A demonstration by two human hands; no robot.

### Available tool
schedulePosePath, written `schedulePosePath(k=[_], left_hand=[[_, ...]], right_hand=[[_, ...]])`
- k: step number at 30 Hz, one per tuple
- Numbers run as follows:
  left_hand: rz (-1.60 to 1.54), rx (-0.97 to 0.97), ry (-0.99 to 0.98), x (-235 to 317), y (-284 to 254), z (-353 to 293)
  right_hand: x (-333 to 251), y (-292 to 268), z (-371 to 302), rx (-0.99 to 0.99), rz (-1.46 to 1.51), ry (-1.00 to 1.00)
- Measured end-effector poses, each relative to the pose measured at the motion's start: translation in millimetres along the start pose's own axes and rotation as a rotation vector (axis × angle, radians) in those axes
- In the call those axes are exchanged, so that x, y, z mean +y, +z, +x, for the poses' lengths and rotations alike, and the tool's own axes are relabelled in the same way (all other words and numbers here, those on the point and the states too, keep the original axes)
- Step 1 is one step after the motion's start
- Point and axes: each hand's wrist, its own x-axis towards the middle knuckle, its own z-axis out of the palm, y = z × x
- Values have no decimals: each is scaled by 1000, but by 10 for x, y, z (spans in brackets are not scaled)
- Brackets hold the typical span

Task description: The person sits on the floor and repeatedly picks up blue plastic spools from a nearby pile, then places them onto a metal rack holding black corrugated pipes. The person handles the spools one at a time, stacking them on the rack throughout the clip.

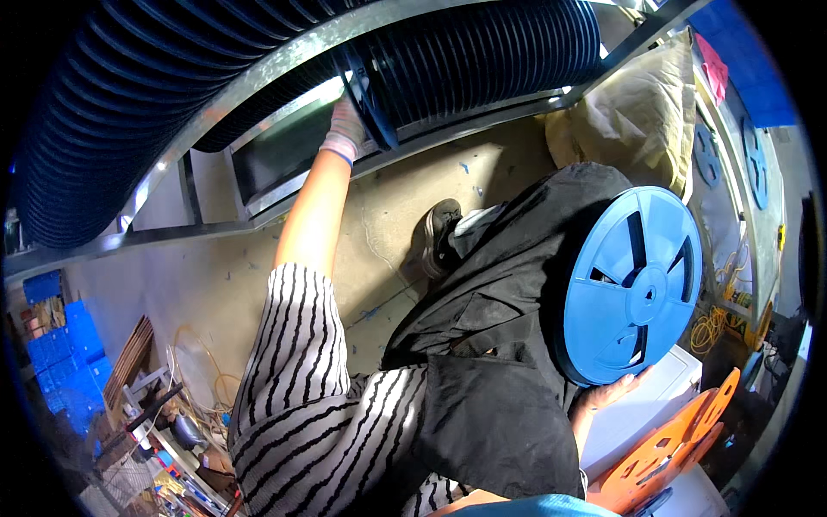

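My left hand (345, 131), in a pale glove with a blue cuff, reaches up into a metal rack. It is beside a dark blue flat disc (372, 108) that stands on edge. The disc partly covers the fingers, so I cannot tell their grip. My right hand (610, 394) supports the lower rim of a bright blue plastic reel (648, 297). This reel is tilted upright against my right leg, with its round hub and cut-out slots facing up.
Dark ribbed rows, seemingly discs on edge (491, 60), fill the metal frame (207, 231). A beige sack (633, 108) stands at the far right. Orange reels (659, 448) lean by a white box (646, 405) at lower right. Blue crates (65, 358) and clutter are at left.
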Motion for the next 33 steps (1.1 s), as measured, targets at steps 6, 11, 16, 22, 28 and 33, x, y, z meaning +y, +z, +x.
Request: schedulePosePath(k=[6,11,16,22,28,33], left_hand=[[148,74,-40,-75,57,560],[499,61,42,63,-730,1264],[464,-23,205,-224,-776,1284],[449,287,274,-281,-587,872],[1354,305,544,-190,26,137],[77,121,186,-79,311,143]], right_hand=[[-9,-37,-13,-2,-76,-26],[89,-10,19,-11,-139,-54],[24,-71,-15,3,-106,-56],[42,-42,-16,25,-122,-68],[37,-1,10,11,-89,-57],[60,-10,7,8,-105,-48]])
